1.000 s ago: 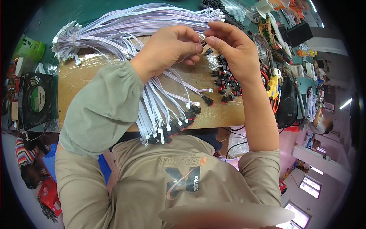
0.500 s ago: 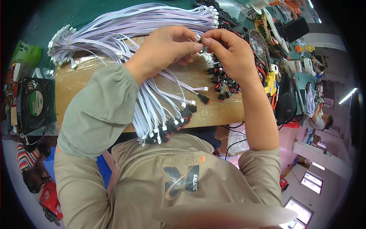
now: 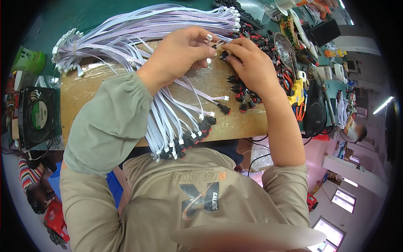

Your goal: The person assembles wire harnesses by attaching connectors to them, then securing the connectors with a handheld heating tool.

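My left hand (image 3: 181, 54) pinches a thin pale-violet ribbon cable by its white end connector (image 3: 208, 38), held upright above a brown board (image 3: 235, 122). My right hand (image 3: 248, 63) is right beside it, fingertips closed on a small black connector (image 3: 223, 54). A big bundle of the same pale ribbon cables (image 3: 138, 29) fans across the board from the upper left. Several cables fitted with black and red plugs (image 3: 184, 143) hang over the board's near edge. A pile of loose black and red connectors (image 3: 241, 98) lies under my right wrist.
A black cooling fan (image 3: 35, 117) stands at the left, with a green tub (image 3: 29, 61) behind it. Yellow-handled pliers (image 3: 298, 92), a black tool (image 3: 315, 111) and other clutter fill the green bench at the right. Another person (image 3: 352, 132) sits far right.
Both hands have stayed together over the board while the view shifted slightly. The left fingers now hold the white cable end upright, and the right fingertips have closed on a black connector next to it.
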A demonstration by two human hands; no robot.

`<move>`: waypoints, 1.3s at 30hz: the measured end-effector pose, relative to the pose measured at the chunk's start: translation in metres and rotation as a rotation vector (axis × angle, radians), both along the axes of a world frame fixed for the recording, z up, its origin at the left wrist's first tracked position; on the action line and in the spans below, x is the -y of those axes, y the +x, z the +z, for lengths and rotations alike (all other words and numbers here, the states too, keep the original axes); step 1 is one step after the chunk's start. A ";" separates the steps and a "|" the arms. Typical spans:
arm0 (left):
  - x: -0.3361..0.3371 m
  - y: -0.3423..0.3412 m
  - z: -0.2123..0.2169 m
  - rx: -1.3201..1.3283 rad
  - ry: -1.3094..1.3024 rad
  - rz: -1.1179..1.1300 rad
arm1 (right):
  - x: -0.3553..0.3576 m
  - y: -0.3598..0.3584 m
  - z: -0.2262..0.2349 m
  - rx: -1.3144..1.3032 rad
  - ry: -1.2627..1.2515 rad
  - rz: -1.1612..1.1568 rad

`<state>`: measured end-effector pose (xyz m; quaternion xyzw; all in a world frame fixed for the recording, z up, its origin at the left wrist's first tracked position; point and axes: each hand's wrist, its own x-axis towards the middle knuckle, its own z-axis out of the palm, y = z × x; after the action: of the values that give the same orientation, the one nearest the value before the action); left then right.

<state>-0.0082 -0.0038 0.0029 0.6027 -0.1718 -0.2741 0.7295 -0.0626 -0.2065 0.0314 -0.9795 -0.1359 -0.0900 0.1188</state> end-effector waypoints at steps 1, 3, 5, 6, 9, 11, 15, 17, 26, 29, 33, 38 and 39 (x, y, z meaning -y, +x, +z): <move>0.000 0.000 0.000 0.020 0.012 -0.008 | 0.002 0.001 -0.002 0.000 -0.001 -0.001; 0.000 0.001 -0.001 0.011 0.018 -0.011 | 0.004 0.004 -0.003 0.044 0.023 0.017; 0.000 0.002 -0.002 0.001 0.023 -0.013 | -0.001 -0.001 0.006 -0.092 0.228 -0.146; 0.000 0.001 -0.002 0.001 0.017 -0.017 | -0.004 -0.003 0.011 -0.229 0.432 -0.311; -0.001 0.000 0.000 0.000 0.024 -0.021 | -0.008 -0.008 0.017 -0.376 0.922 -0.373; 0.000 -0.001 0.002 -0.001 0.039 -0.020 | -0.009 -0.013 0.014 -0.397 1.069 -0.380; 0.000 -0.002 0.002 -0.007 0.034 -0.010 | -0.003 -0.018 0.005 -0.419 1.312 -0.351; 0.000 -0.001 0.001 -0.005 0.021 -0.018 | -0.005 -0.020 0.004 -0.391 1.279 -0.343; -0.001 0.000 -0.001 0.042 0.056 -0.024 | -0.015 -0.021 0.004 -0.300 1.252 -0.309; -0.001 0.000 -0.001 0.048 0.045 -0.025 | -0.016 -0.022 0.004 -0.300 1.224 -0.303; 0.000 0.000 -0.002 0.049 0.031 -0.034 | -0.016 -0.021 0.004 -0.304 1.187 -0.293; 0.001 -0.001 -0.003 0.038 -0.005 -0.015 | -0.015 -0.021 0.006 -0.262 1.105 -0.282; 0.001 -0.001 -0.002 0.028 -0.004 -0.008 | -0.015 -0.021 0.006 -0.227 1.065 -0.283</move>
<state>-0.0095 -0.0045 0.0009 0.6043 -0.1848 -0.2682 0.7271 -0.0839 -0.1918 0.0373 -0.7965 0.0748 -0.0554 0.5974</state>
